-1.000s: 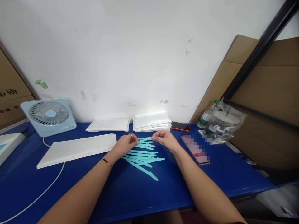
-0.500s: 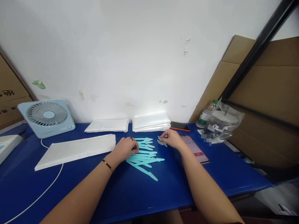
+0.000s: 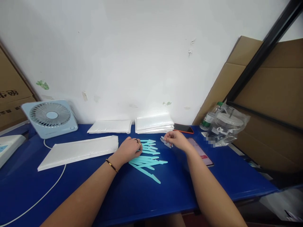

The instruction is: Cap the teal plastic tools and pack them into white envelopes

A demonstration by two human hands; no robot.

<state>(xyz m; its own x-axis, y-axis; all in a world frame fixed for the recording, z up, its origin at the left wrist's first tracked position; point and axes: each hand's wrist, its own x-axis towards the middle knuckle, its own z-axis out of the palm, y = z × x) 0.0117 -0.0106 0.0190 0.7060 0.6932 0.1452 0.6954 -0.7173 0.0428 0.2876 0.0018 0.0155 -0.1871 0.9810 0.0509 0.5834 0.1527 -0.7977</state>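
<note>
Fingertips of the right hand [image 3: 176,139] pinch a small grey-blue plastic clip piece [image 3: 166,142] just right of the heap of flat turquoise plastic sticks [image 3: 146,157] on the blue table [image 3: 132,195]. The left hand [image 3: 129,148] rests curled on the heap's left edge, touching the sticks; whether it grips one cannot be told. Behind the heap lies a stack of white plastic bags [image 3: 153,123], and right of it a smartphone [image 3: 202,153].

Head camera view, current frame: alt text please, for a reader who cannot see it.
A person's left hand rests on a pile of turquoise plastic sticks on a blue table, while the right hand pinches small pale pieces beside a smartphone. Behind lie white bag stacks and a desk fan.
</note>
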